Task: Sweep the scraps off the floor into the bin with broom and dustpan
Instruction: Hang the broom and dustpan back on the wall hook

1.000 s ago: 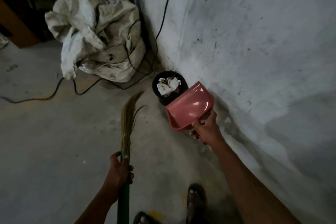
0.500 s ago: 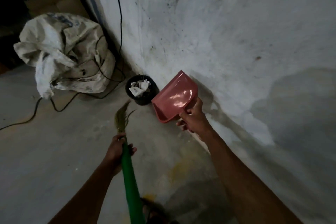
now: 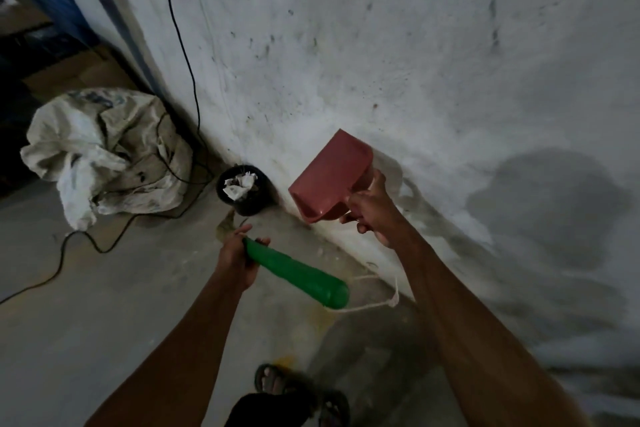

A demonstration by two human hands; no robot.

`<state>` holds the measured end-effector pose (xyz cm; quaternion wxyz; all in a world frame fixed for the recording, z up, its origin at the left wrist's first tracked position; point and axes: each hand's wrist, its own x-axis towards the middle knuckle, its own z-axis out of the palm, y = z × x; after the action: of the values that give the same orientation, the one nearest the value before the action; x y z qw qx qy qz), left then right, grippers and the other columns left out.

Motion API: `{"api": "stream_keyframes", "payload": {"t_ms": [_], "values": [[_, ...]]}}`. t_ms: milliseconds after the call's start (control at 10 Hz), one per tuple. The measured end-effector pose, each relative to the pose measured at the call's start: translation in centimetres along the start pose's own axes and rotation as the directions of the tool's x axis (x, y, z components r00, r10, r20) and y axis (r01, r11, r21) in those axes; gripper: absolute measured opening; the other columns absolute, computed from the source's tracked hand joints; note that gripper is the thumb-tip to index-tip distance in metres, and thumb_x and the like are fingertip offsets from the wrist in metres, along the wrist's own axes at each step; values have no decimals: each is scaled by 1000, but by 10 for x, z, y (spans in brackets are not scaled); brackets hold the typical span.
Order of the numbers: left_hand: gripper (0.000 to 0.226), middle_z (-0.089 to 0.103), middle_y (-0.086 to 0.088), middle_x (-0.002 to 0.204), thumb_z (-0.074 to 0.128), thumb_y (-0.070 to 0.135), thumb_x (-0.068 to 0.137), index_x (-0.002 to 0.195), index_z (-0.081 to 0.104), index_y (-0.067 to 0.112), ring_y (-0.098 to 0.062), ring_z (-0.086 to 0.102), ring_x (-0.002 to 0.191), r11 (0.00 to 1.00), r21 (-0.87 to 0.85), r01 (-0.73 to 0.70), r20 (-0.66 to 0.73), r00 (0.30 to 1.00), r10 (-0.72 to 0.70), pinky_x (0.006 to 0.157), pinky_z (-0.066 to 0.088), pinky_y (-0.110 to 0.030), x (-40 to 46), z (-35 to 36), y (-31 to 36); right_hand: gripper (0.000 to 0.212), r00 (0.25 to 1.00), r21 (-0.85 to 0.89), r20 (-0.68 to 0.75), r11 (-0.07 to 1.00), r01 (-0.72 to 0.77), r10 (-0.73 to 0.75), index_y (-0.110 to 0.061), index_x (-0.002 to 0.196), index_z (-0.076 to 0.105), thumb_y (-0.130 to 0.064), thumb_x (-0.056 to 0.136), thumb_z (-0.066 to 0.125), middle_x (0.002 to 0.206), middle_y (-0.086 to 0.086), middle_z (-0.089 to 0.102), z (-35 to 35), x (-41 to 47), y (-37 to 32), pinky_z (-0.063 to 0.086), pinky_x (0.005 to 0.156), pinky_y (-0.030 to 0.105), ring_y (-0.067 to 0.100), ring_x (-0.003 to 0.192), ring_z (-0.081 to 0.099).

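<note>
Just beyond the curled fingers of the left hand [image 3: 239,262], which grip the green handle of the broom [image 3: 299,276], stands the black bin [image 3: 247,191] with crumpled white scraps [image 3: 239,183] inside, against the wall [image 3: 415,62]. Right hand [image 3: 375,211]: fingers wrapped round the handle of the pink dustpan [image 3: 332,175], held tilted in the air, right of the bin and apart from it. Broom bristles mostly hidden behind the left fingers.

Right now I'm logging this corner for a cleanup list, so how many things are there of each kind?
Brooms: 1, green-handled broom, gripped by the left hand
Dustpans: 1, red dustpan, held by the right hand
Bins: 1, black bin holding crumpled paper
Sacks: 1, white woven sack
Cables: 1, black cable
Total: 5
</note>
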<state>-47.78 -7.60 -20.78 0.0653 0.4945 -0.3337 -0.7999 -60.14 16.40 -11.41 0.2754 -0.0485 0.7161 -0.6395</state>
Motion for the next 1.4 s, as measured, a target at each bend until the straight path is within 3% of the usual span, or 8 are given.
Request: {"api": "stream_keyframes", "payload": {"t_ms": [200, 300, 400, 600, 800, 1000, 1200, 1400], "values": [[13, 59, -13, 93, 48, 10, 108, 101, 59, 11, -25, 61, 82, 999, -28, 35, 104, 994, -32, 75, 53, -34, -47, 12, 8, 86, 994, 12, 22, 995, 103, -103, -62, 148, 13, -12, 102, 67, 135, 11, 59, -12, -54, -26, 58, 52, 36, 27, 78, 77], [13, 59, -11, 94, 47, 9, 108, 109, 60, 11, -20, 59, 79, 999, -24, 31, 148, 989, -27, 72, 51, -28, -53, 18, 9, 68, 981, -57, 28, 980, 192, -191, -35, 151, 34, 0, 100, 62, 122, 18, 61, -14, -81, -35, 62, 65, 48, 18, 78, 74], [20, 60, -14, 95, 42, 7, 109, 101, 60, 7, -22, 61, 82, 999, 14, 33, 198, 979, -35, 73, 53, -28, -57, 24, 10, 39, 985, 66, 65, 986, 153, -157, -17, 137, 58, -6, 100, 58, 104, 16, 68, -7, -104, -43, 55, 53, 28, 19, 75, 70], [18, 62, -7, 109, 49, 8, 107, 124, 54, 8, -19, 64, 93, 986, 161, 53, 260, 961, -94, 93, 58, -32, -57, 27, 24, 27, 992, 167, -94, 980, 104, -89, -11, 127, 67, -9, 105, 52, 98, 8, 71, 23, -126, -45, 51, 57, 28, 19, 78, 63], [22, 62, -20, 100, 41, 12, 113, 121, 56, -3, -29, 65, 89, 983, 92, 157, 278, 944, -177, 59, 63, -27, -72, 33, 26, 40, 968, 157, -189, 968, 195, -165, -17, 124, 71, 3, 89, 70, 101, 2, 73, 48, -147, -46, 45, 54, 24, 11, 73, 58], [46, 60, -32, 131, 43, 31, 115, 146, 43, -2, -32, 69, 86, 963, 226, 148, 362, 905, -224, 49, 62, -30, -97, 53, 23, 31, 927, 72, -222, 943, 324, -302, -7, 117, 69, -12, 89, 82, 83, -8, 70, 60, -172, -69, 31, 48, 23, 8, 60, 42], [44, 65, -30, 114, 47, 40, 113, 139, 47, 4, -39, 74, 90, 926, 355, 125, 469, 833, -292, 68, 67, -39, -134, 78, 18, 19, 828, -180, -327, 890, 418, -455, -21, 113, 74, -22, 93, 77, 87, -19, 76, 49, -181, -100, 45, 53, 4, -9, 62, 64], [38, 68, -28, 102, 46, 39, 113, 126, 51, 3, -37, 75, 85, 903, 425, 65, 507, 809, -297, 80, 63, -41, -177, 107, 14, 39, 711, -337, -452, 841, 423, -539, -21, 109, 77, -50, 83, 78, 94, -13, 77, 22, -193, -121, 60, 79, 26, 5, 89, 74]]}}
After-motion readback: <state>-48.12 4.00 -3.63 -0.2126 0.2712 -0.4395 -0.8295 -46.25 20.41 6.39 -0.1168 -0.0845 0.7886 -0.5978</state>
